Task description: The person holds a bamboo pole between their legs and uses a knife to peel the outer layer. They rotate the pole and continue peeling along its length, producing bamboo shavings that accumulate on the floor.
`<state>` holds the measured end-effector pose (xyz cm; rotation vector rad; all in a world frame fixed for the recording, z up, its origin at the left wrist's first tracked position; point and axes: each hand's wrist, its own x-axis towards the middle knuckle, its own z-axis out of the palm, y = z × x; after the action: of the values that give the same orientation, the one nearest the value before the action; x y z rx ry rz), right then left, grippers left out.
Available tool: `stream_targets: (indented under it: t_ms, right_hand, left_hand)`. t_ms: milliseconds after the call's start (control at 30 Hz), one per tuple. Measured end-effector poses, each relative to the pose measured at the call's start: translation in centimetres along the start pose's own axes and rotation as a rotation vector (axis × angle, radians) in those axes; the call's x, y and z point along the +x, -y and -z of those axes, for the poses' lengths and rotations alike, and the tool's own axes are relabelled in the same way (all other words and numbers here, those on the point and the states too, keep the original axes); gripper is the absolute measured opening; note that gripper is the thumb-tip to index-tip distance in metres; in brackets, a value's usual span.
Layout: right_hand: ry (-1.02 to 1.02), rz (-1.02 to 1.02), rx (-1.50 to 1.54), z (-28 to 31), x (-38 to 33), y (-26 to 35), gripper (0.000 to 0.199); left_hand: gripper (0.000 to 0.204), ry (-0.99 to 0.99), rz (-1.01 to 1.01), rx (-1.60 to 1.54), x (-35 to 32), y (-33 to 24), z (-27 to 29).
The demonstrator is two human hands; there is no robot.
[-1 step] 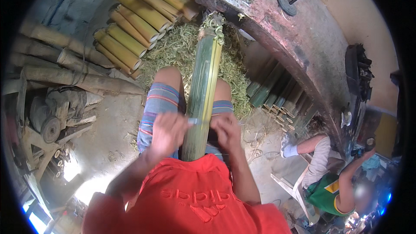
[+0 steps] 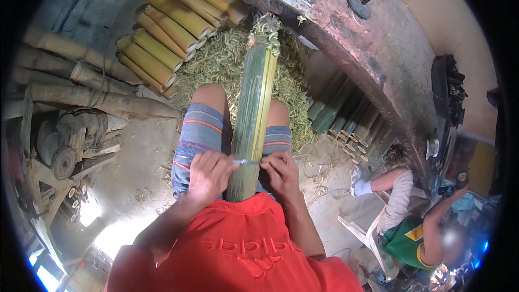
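Observation:
A thick green bamboo tube (image 2: 248, 97) lies lengthwise between my knees, its near end against my red shirt. One strip along its right side is pale yellow where the green skin is off. Across the tube, close to its near end, lies a thin metal drawknife (image 2: 247, 161). My left hand (image 2: 210, 173) is closed on the blade's left end, and my right hand (image 2: 282, 171) grips the right end, a short tip sticking out beyond it. Curled shavings (image 2: 268, 28) cling around the tube's far end.
Peeled bamboo tubes (image 2: 175, 13) are stacked at the far left, beside a heap of shavings (image 2: 208, 62). A worn slab bench (image 2: 346, 32) curves along the right, with green tubes (image 2: 338, 105) under it. A grinder (image 2: 62, 159) stands left. Another person (image 2: 411, 238) sits at lower right.
Both hands and the drawknife have slid a little toward me along the tube. The bamboo tube has stayed in place.

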<state>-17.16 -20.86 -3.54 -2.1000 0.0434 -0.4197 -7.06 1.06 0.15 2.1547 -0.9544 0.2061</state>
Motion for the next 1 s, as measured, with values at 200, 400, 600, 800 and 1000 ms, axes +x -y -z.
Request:
stream_targets:
  t_ms: [200,400,600,800,1000]
  right_hand:
    - [-0.033,0.131,-0.012,-0.4,9.1,-5.5,0.008]
    - [-0.171,0.088,-0.024,0.1,22.8,-10.4,0.014]
    - [-0.218,0.044,-0.042,-0.2,22.4,-10.1,0.024]
    - [-0.226,0.046,-0.134,-0.3,22.7,-9.7,0.021]
    - [-0.230,0.141,-0.209,-0.2,23.0,-8.0,0.019]
  left_hand:
    - [0.012,-0.061,0.023,0.017,5.8,4.7,-3.6]
    - [0.021,-0.196,-0.040,0.059,20.0,12.8,-7.4]
    - [0.042,-0.287,-0.104,0.304,18.8,8.1,-5.0]
    - [0.112,0.188,0.630,-0.564,5.3,0.5,-4.7]
    - [0.121,0.192,0.751,-0.663,2.8,3.0,-6.7]
